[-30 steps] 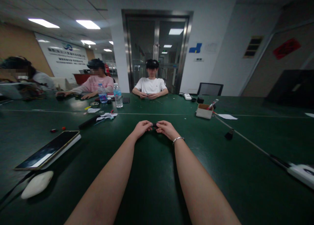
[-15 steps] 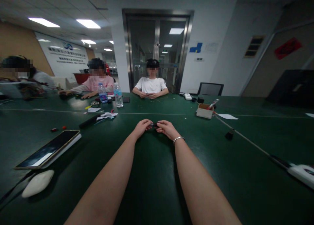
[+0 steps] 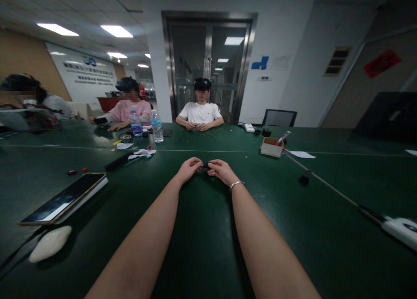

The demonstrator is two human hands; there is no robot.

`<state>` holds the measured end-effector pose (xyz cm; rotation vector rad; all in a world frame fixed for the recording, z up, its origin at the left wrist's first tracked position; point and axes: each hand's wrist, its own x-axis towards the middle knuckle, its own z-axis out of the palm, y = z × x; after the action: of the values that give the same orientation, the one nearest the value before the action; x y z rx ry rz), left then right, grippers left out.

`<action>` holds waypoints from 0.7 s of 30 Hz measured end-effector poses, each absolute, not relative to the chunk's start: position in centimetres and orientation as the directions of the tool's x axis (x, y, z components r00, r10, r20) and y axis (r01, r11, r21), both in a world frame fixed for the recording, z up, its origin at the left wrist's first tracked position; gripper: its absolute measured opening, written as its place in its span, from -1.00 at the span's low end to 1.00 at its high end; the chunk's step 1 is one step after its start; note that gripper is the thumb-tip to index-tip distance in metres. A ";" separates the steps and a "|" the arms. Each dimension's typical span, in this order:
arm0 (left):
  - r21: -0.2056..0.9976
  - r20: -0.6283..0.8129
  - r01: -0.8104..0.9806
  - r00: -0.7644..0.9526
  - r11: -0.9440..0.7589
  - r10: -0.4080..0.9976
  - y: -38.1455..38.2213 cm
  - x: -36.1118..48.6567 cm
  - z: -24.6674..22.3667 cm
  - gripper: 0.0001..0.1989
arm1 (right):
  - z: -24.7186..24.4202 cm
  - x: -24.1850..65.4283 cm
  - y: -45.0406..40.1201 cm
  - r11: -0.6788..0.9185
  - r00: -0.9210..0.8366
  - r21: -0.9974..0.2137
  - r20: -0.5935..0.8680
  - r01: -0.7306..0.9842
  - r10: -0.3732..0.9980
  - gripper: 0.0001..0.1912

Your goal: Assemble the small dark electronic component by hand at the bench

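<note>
Between my two hands is a small dark object (image 3: 205,165), too small and too much covered by fingers for me to name its kind. My left hand (image 3: 189,169) pinches its left end. On its right end the fingertips of my right hand (image 3: 222,171) are closed, and a silver bangle circles that wrist. Both hands are held close together over the green table (image 3: 205,229), near its middle. Whether the hands rest on the tabletop I cannot tell.
At left lie a phone (image 3: 65,198) on a white box and a white stone-like object (image 3: 50,244). Water bottles (image 3: 157,127) and paper scraps (image 3: 143,153) are farther back. Right are a small box (image 3: 271,147), a cable and a power strip (image 3: 400,231). People sit across the table.
My hands and the small dark object stay almost where they were. At the far left, the person in pink has raised a dark object off the table.
</note>
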<state>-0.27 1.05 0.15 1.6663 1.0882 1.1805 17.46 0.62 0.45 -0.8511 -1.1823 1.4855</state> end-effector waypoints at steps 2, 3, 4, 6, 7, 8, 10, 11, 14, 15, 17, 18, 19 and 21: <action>0.935 0.259 0.198 0.193 -0.296 0.947 1.0 -0.2 0.2 -0.67 | 0.4 17.5 0.6 -0.010 -0.242 -0.962 0.058 -0.271 0.969 -0.80; 0.936 0.253 0.200 0.193 -0.290 0.948 1.0 -0.2 0.3 -0.66 | 0.4 17.5 0.6 -0.011 -0.242 -0.963 0.056 -0.269 0.969 -0.80; 0.938 0.247 0.200 0.194 -0.285 0.950 1.0 -0.2 0.3 -0.65 | 0.4 17.5 0.7 -0.011 -0.242 -0.964 0.055 -0.266 0.969 -0.81; 0.941 0.239 0.193 0.200 -0.278 0.950 0.9 -0.2 0.4 -0.65 | 0.5 17.5 0.6 -0.012 -0.242 -0.964 0.054 -0.264 0.969 -0.81; 0.942 0.239 0.190 0.203 -0.278 0.950 0.9 -0.3 0.4 -0.65 | 0.5 17.5 0.6 -0.013 -0.243 -0.964 0.054 -0.264 0.968 -0.81; 0.940 0.242 0.191 0.208 -0.282 0.948 0.9 -0.3 0.4 -0.66 | 0.5 17.5 0.6 -0.014 -0.244 -0.964 0.054 -0.266 0.968 -0.82; 0.932 0.259 0.203 0.209 -0.301 0.943 0.9 -0.4 0.4 -0.67 | 0.6 17.5 0.5 -0.015 -0.244 -0.962 0.054 -0.272 0.968 -0.82; 0.927 0.269 0.210 0.205 -0.311 0.941 0.9 -0.4 0.4 -0.68 | 0.6 17.5 0.4 -0.014 -0.242 -0.961 0.056 -0.277 0.969 -0.82; 0.923 0.291 0.203 0.192 -0.328 0.937 0.9 -0.4 0.3 -0.64 | 0.7 17.5 0.4 -0.013 -0.241 -0.958 0.059 -0.286 0.969 -0.83; 0.926 0.290 0.194 0.186 -0.325 0.939 0.9 -0.3 0.3 -0.62 | 0.7 17.5 0.4 -0.013 -0.242 -0.958 0.059 -0.288 0.968 -0.83; 0.933 0.278 0.181 0.184 -0.311 0.943 1.0 -0.2 0.2 -0.61 | 0.7 17.5 0.4 -0.015 -0.241 -0.958 0.057 -0.287 0.969 -0.82; 0.936 0.272 0.178 0.187 -0.304 0.944 1.0 -0.2 0.2 -0.62 | 0.7 17.5 0.4 -0.015 -0.240 -0.959 0.056 -0.285 0.969 -0.82; 0.938 0.265 0.176 0.190 -0.298 0.945 1.0 -0.1 0.2 -0.64 | 0.7 17.5 0.4 -0.015 -0.240 -0.959 0.056 -0.282 0.969 -0.82; 0.942 0.251 0.176 0.191 -0.285 0.949 1.0 -0.1 0.2 -0.65 | 0.6 17.5 0.4 -0.014 -0.241 -0.960 0.056 -0.279 0.969 -0.83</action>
<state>-0.08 1.05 0.24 1.6373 1.0848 1.1741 17.46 0.41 0.64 -0.8528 -1.1780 1.4919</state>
